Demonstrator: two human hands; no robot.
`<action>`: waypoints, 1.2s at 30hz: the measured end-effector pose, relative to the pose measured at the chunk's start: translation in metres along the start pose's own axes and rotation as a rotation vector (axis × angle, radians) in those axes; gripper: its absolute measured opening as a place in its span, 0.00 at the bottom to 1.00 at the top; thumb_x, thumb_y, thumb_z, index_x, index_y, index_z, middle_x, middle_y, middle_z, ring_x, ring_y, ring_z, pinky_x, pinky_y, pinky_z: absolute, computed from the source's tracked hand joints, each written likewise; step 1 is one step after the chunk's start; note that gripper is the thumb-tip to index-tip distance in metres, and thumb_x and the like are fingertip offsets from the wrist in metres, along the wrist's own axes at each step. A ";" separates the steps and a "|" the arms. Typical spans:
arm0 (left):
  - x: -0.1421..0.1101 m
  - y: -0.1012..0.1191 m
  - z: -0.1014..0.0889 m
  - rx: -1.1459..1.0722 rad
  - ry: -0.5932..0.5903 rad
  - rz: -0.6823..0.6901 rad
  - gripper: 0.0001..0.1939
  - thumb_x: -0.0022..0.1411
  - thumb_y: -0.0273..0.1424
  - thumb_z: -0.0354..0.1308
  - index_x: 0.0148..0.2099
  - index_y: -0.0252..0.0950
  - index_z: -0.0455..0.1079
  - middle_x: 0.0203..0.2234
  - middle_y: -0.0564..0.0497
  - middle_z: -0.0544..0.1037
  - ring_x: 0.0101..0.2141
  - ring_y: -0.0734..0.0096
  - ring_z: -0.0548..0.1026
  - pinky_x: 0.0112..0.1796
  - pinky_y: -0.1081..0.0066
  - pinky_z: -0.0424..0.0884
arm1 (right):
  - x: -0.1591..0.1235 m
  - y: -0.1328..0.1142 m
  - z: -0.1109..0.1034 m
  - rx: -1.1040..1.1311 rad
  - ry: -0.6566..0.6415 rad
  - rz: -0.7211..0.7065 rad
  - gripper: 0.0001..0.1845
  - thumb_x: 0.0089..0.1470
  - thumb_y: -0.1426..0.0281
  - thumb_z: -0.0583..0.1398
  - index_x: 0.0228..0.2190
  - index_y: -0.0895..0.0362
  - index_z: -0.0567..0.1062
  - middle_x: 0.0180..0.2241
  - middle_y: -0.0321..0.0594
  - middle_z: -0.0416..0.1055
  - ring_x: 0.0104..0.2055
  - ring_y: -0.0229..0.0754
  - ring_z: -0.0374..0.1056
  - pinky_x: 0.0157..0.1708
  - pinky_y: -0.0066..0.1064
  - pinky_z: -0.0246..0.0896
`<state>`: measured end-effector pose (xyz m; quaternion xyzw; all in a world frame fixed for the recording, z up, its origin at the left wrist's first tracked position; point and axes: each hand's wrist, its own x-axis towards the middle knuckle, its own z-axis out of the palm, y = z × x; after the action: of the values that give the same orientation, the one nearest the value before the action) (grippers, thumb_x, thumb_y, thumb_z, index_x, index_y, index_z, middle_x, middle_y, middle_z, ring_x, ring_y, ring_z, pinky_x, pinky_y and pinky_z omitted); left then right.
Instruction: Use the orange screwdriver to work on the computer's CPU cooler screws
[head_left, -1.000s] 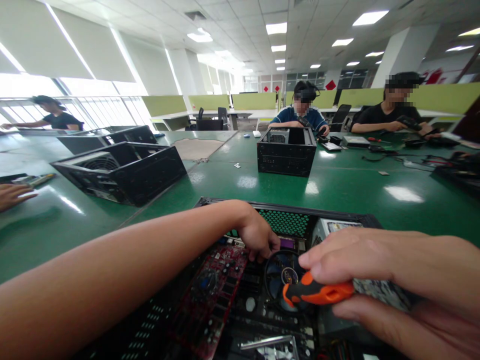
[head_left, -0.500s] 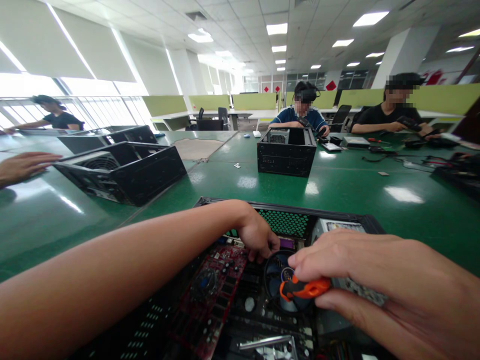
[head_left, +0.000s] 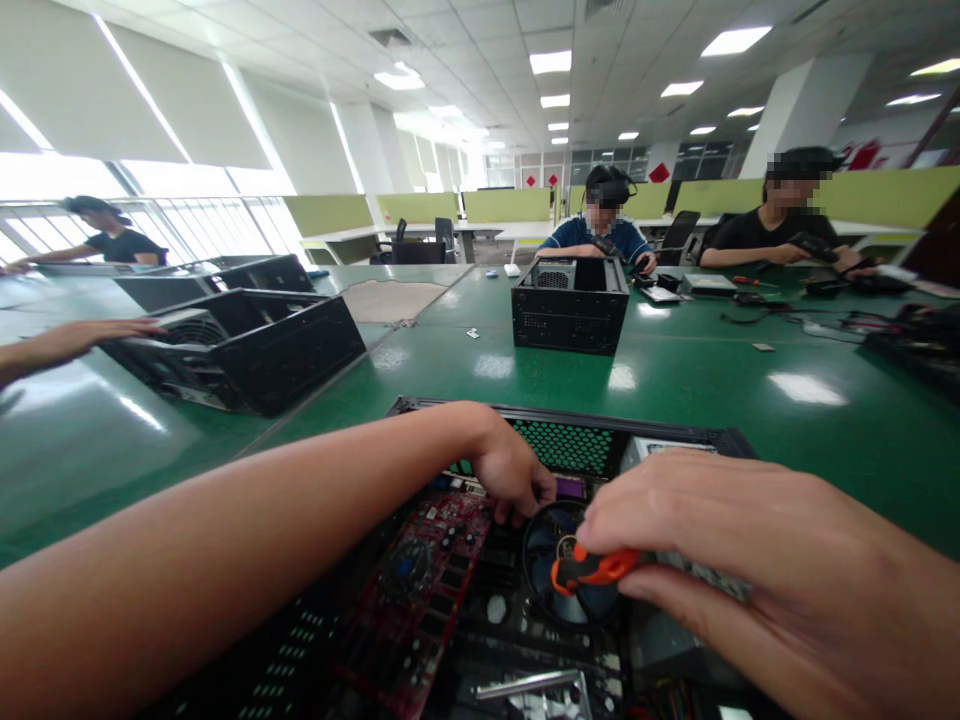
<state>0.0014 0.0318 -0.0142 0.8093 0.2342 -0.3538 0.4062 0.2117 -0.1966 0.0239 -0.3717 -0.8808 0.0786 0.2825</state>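
An open computer case (head_left: 675, 434) lies in front of me with its insides showing. My right hand (head_left: 697, 530) pinches the orange and black handle of a screwdriver (head_left: 596, 570) between thumb and fingers, above the round CPU fan (head_left: 544, 540). The tool's shaft and tip cannot be made out. Deep in the case, my left hand (head_left: 517, 475) has its fingers curled at the fan's upper left edge; what they grip, if anything, is hidden. A red graphics card (head_left: 420, 590) stands left of the fan, below my left forearm.
Beyond my case, another black case (head_left: 570, 310) stands on the green table (head_left: 435, 360). At left, another person's hand (head_left: 112, 335) rests on a tilted case (head_left: 277, 360). Two people sit across the table, and one sits far left. Cables (head_left: 825, 325) lie at right.
My right hand and the screwdriver have shifted slightly left over the fan. My left hand stays in place. The other person's hand at left has moved right onto the tilted case.
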 end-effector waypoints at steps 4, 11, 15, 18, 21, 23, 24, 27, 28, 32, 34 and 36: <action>0.001 0.006 -0.004 -0.057 -0.079 -0.048 0.12 0.59 0.31 0.74 0.44 0.45 0.79 0.34 0.58 0.88 0.40 0.56 0.86 0.48 0.60 0.83 | -0.005 0.005 0.010 0.006 0.083 0.056 0.11 0.81 0.65 0.70 0.57 0.40 0.92 0.54 0.37 0.98 0.56 0.55 0.95 0.54 0.39 0.91; -0.008 -0.012 0.009 -0.006 -0.069 -0.089 0.11 0.57 0.26 0.69 0.40 0.46 0.74 0.30 0.57 0.84 0.43 0.53 0.85 0.49 0.60 0.81 | -0.011 0.011 0.041 -0.101 0.185 0.128 0.17 0.75 0.53 0.77 0.60 0.39 0.96 0.49 0.43 0.97 0.56 0.63 0.94 0.56 0.48 0.93; -0.022 -0.012 0.023 0.024 -0.061 -0.113 0.12 0.60 0.25 0.69 0.42 0.46 0.74 0.32 0.57 0.85 0.43 0.54 0.87 0.49 0.61 0.81 | -0.011 0.003 0.039 -0.156 0.195 0.149 0.18 0.75 0.52 0.76 0.61 0.40 0.95 0.50 0.44 0.97 0.56 0.63 0.93 0.57 0.49 0.93; -0.031 -0.005 0.029 0.043 -0.058 -0.128 0.11 0.62 0.24 0.68 0.42 0.46 0.74 0.32 0.56 0.85 0.42 0.55 0.87 0.48 0.64 0.80 | -0.012 -0.002 0.033 -0.186 0.202 0.160 0.19 0.76 0.52 0.76 0.62 0.41 0.95 0.51 0.45 0.97 0.57 0.64 0.93 0.57 0.50 0.93; -0.033 -0.002 0.031 0.035 -0.055 -0.120 0.11 0.62 0.25 0.69 0.41 0.46 0.74 0.32 0.56 0.84 0.43 0.54 0.87 0.47 0.63 0.80 | -0.011 -0.003 0.028 -0.198 0.204 0.165 0.20 0.76 0.52 0.75 0.63 0.42 0.95 0.52 0.46 0.97 0.57 0.64 0.93 0.57 0.51 0.93; -0.033 -0.002 0.030 0.029 -0.060 -0.119 0.11 0.61 0.24 0.69 0.41 0.46 0.74 0.32 0.56 0.84 0.43 0.54 0.87 0.45 0.64 0.79 | -0.010 -0.002 0.025 -0.209 0.205 0.169 0.20 0.76 0.52 0.75 0.63 0.42 0.94 0.52 0.47 0.97 0.57 0.65 0.93 0.58 0.52 0.93; -0.033 -0.002 0.030 0.027 -0.062 -0.120 0.11 0.61 0.24 0.69 0.40 0.46 0.74 0.32 0.57 0.84 0.42 0.54 0.86 0.45 0.64 0.78 | -0.009 -0.002 0.023 -0.215 0.204 0.171 0.21 0.77 0.53 0.75 0.64 0.42 0.94 0.52 0.47 0.97 0.57 0.65 0.93 0.58 0.52 0.92; -0.033 -0.002 0.029 0.025 -0.059 -0.120 0.12 0.59 0.23 0.69 0.41 0.46 0.75 0.32 0.57 0.84 0.41 0.55 0.86 0.44 0.64 0.77 | -0.006 -0.001 0.016 -0.238 0.199 0.171 0.20 0.78 0.55 0.74 0.65 0.43 0.94 0.53 0.47 0.97 0.57 0.65 0.94 0.57 0.52 0.93; -0.034 -0.001 0.029 0.024 -0.054 -0.122 0.12 0.59 0.24 0.69 0.41 0.46 0.75 0.31 0.57 0.84 0.41 0.55 0.86 0.44 0.64 0.77 | -0.005 -0.001 0.014 -0.247 0.198 0.169 0.19 0.79 0.56 0.73 0.65 0.44 0.94 0.53 0.47 0.97 0.56 0.64 0.94 0.57 0.51 0.93; -0.035 0.000 0.030 0.026 -0.044 -0.130 0.12 0.59 0.25 0.69 0.41 0.47 0.75 0.31 0.57 0.84 0.42 0.54 0.87 0.43 0.65 0.77 | -0.002 -0.004 0.006 -0.284 0.198 0.140 0.17 0.85 0.63 0.64 0.62 0.46 0.93 0.54 0.44 0.98 0.53 0.58 0.96 0.50 0.45 0.92; -0.035 0.001 0.030 0.024 -0.043 -0.133 0.12 0.60 0.25 0.69 0.42 0.47 0.74 0.32 0.57 0.84 0.42 0.55 0.87 0.43 0.65 0.77 | -0.001 -0.006 0.003 -0.301 0.199 0.121 0.18 0.87 0.66 0.61 0.60 0.47 0.92 0.54 0.42 0.98 0.51 0.55 0.97 0.46 0.43 0.91; -0.034 0.002 0.031 0.023 -0.042 -0.131 0.12 0.60 0.25 0.69 0.42 0.47 0.75 0.32 0.57 0.84 0.42 0.55 0.87 0.43 0.66 0.78 | 0.000 -0.007 0.001 -0.310 0.201 0.109 0.18 0.87 0.67 0.60 0.59 0.48 0.91 0.54 0.42 0.98 0.49 0.54 0.97 0.42 0.42 0.90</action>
<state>-0.0313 0.0027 0.0000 0.7893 0.2741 -0.3992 0.3776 0.2071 -0.2018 0.0250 -0.4638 -0.8283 -0.0803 0.3038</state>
